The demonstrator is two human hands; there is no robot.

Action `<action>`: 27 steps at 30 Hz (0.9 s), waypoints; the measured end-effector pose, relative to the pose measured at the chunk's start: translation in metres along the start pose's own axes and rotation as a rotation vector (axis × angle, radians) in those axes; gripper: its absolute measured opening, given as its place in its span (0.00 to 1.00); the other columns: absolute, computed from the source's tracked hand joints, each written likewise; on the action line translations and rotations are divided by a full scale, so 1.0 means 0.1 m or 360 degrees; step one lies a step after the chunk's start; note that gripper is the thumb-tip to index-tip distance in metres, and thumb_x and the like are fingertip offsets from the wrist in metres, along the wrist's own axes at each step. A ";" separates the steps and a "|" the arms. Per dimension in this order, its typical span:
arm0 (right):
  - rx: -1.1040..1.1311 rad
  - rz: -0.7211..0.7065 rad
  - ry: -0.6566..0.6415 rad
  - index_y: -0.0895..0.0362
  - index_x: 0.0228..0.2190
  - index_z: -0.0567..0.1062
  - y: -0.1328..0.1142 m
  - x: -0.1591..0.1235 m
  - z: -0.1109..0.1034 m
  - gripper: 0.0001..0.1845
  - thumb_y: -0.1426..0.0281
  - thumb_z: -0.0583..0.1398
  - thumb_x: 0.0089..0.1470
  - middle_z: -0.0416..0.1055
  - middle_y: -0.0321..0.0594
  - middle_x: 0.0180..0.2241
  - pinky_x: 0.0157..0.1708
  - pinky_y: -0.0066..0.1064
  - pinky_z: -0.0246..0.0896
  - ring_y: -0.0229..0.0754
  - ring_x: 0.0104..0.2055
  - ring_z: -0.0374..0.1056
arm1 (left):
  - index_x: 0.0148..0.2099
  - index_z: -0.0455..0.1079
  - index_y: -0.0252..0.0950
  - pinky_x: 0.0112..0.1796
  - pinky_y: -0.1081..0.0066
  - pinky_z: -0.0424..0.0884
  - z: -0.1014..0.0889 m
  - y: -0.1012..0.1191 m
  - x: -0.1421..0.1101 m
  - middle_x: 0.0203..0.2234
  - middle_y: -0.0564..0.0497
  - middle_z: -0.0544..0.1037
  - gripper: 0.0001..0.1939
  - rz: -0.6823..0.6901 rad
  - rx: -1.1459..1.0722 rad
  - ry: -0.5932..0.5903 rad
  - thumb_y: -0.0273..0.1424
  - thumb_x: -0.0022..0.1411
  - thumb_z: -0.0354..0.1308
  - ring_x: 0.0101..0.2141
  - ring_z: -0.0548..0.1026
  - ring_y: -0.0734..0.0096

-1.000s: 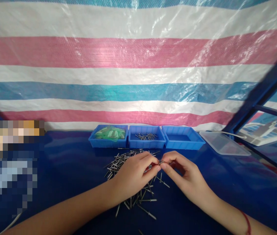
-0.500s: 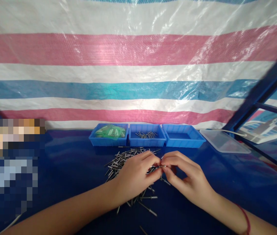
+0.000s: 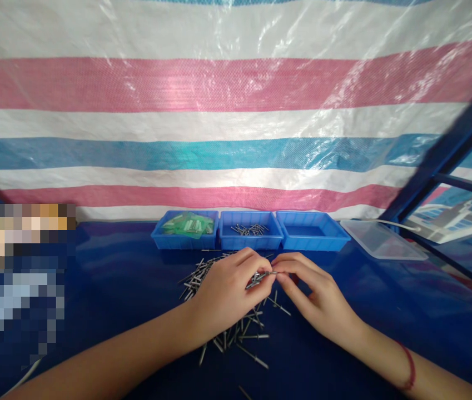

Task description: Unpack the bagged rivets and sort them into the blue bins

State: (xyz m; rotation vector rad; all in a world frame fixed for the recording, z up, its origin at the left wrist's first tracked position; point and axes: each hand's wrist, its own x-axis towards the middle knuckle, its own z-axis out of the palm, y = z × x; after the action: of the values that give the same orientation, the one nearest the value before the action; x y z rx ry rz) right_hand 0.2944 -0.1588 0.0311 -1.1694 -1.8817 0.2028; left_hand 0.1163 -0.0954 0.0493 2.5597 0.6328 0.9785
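Note:
Over a pile of blind rivets [image 3: 196, 278] my left hand [image 3: 229, 289] is closed, its thumb and index finger gripping blind rivets [image 3: 258, 278] that show in the gap between them. The fingertips of my right hand [image 3: 323, 294] pinch the thin end of a rivet [image 3: 273, 273] right at my left fingertips, so both hands nearly touch. Part of the pile lies hidden under my left hand and wrist. A few loose rivets [image 3: 253, 355] are scattered on the near side.
Behind the pile stand three blue bins: one with green bags [image 3: 188, 224], one with several rivets [image 3: 250, 229], and a right one [image 3: 313, 243]. A clear plastic lid [image 3: 381, 239] lies to their right on the blue table [image 3: 114, 278]. A blue frame post [image 3: 448, 150] rises at right.
Both hands have stayed together over the pile, shifting slightly. My left fingers now show more of the rivets between them, and my right fingertips have moved slightly up and left.

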 end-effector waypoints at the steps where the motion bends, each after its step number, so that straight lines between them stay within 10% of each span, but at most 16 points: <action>1: 0.0013 0.0010 -0.0013 0.56 0.37 0.71 0.00 0.00 0.00 0.07 0.74 0.54 0.58 0.70 0.42 0.38 0.40 0.31 0.65 0.40 0.41 0.68 | 0.35 0.68 0.35 0.32 0.73 0.66 0.00 0.00 0.00 0.30 0.51 0.73 0.05 -0.0008 0.0012 -0.0011 0.28 0.62 0.52 0.28 0.70 0.75; 17: -0.0015 0.0229 0.0000 0.56 0.34 0.68 0.10 0.02 -0.01 0.07 0.77 0.52 0.56 0.68 0.39 0.35 0.38 0.30 0.61 0.38 0.36 0.66 | 0.31 0.70 0.35 0.34 0.68 0.63 -0.14 -0.57 0.64 0.26 0.50 0.75 0.14 -0.0226 0.0657 0.0231 0.37 0.64 0.51 0.30 0.71 0.68; 27: -0.0151 -0.0110 -0.0687 0.56 0.32 0.72 0.10 0.04 -0.09 0.12 0.82 0.55 0.48 0.68 0.41 0.38 0.40 0.35 0.62 0.40 0.40 0.65 | 0.42 0.69 0.36 0.39 0.64 0.66 -0.02 -0.34 0.29 0.30 0.51 0.75 0.07 -0.0032 0.0473 0.0203 0.31 0.62 0.53 0.33 0.71 0.67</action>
State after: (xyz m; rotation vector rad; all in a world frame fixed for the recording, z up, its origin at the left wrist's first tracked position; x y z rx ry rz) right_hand 0.3070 -0.1529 0.0331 -1.1898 -2.3262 0.3538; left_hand 0.1250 -0.0516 0.0513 2.7528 0.8985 1.1214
